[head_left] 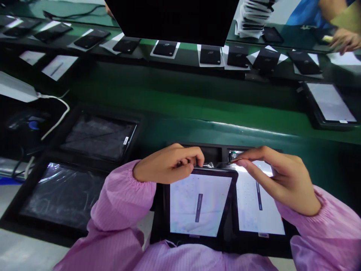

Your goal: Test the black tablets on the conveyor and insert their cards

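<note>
The lit tablet (213, 203) lies before the person, beside a second tablet (245, 214), at the green bench (175, 131). The left hand's (169, 163) fingers seem to grip its top edge; the right hand's (276, 173) pinch a thin strip (232, 162). This looks like fine handling, needing a steady grip and light touch next.

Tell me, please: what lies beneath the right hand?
Beneath the right hand is a lit tablet showing a dark bar. The hand covers the tablet's upper right part, so that cannot be seen.
</note>
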`<action>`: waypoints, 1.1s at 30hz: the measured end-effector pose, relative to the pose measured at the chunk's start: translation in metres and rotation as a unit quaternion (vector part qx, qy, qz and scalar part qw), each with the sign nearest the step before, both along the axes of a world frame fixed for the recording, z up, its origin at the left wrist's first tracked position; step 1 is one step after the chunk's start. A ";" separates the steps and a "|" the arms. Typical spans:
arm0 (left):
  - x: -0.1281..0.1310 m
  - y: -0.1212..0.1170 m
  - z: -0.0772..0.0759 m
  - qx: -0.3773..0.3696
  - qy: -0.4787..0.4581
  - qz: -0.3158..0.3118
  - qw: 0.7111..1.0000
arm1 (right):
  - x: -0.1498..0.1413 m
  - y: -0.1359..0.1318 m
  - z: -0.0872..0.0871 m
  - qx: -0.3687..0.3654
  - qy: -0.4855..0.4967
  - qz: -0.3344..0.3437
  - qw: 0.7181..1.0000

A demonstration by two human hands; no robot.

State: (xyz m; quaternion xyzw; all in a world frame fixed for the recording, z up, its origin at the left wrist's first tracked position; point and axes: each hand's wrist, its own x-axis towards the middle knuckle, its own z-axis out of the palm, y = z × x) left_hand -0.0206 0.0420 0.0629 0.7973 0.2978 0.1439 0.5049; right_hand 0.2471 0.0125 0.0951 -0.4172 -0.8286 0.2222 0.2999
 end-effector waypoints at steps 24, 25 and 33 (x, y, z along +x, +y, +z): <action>0.010 0.001 0.008 -0.071 -0.089 0.022 0.993 | -0.032 -0.004 0.011 -0.115 -0.018 0.069 0.991; 0.006 -0.004 0.006 -0.095 -0.105 0.058 0.988 | -0.038 -0.001 0.010 -0.120 -0.015 0.087 0.989; -0.002 -0.034 -0.007 -0.097 -0.258 0.195 0.941 | -0.067 0.012 0.015 -0.106 -0.083 0.183 0.974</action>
